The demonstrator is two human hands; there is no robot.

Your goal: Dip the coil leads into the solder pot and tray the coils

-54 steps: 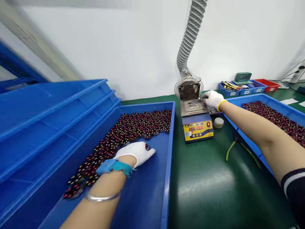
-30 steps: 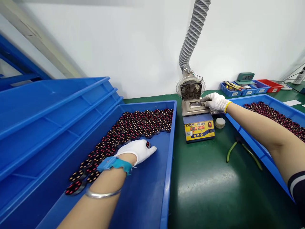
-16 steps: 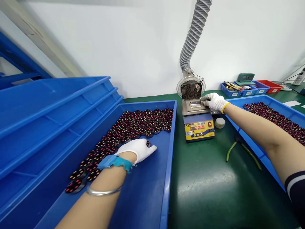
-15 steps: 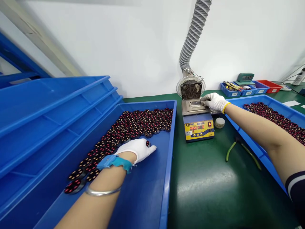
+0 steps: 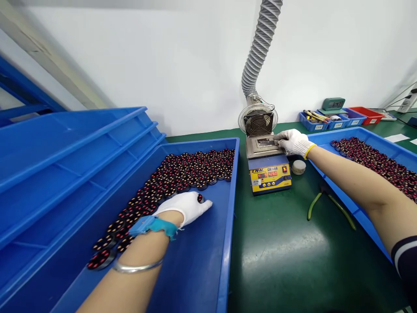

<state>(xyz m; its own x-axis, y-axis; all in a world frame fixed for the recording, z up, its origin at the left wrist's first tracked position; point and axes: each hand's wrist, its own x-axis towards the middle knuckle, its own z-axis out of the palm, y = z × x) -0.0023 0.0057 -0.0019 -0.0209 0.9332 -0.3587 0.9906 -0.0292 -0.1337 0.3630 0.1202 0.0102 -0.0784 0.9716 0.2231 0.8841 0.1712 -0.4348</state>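
Note:
My left hand (image 5: 184, 206), in a white glove, is low inside the left blue tray (image 5: 237, 182). Its fingers are curled round a small round black part with red dots (image 5: 200, 198), the thumb stretched to the right. Beside it lie many similar round black parts (image 5: 195, 167), their tops dotted red or cream. My right hand (image 5: 291, 141), also gloved, is at the top of a solder pot (image 5: 269, 167) with a lit red display. Its fingertips are pinched together at the right edge of the pot's rectangular opening; what they hold is hidden.
A fan on a grey duct hose (image 5: 262, 45) stands behind the pot. A round whitish tin (image 5: 298, 167) and green-handled pliers (image 5: 330, 206) lie to its right. Another blue tray of parts (image 5: 355, 135) is at right. Stacked blue trays (image 5: 97, 161) stand left; small bins (image 5: 339, 124) line the wall.
The view has shifted slightly. The pot's display digits have changed, and the surface in its opening looks darker. Both hands stay nearly where they were, the left with its round part.

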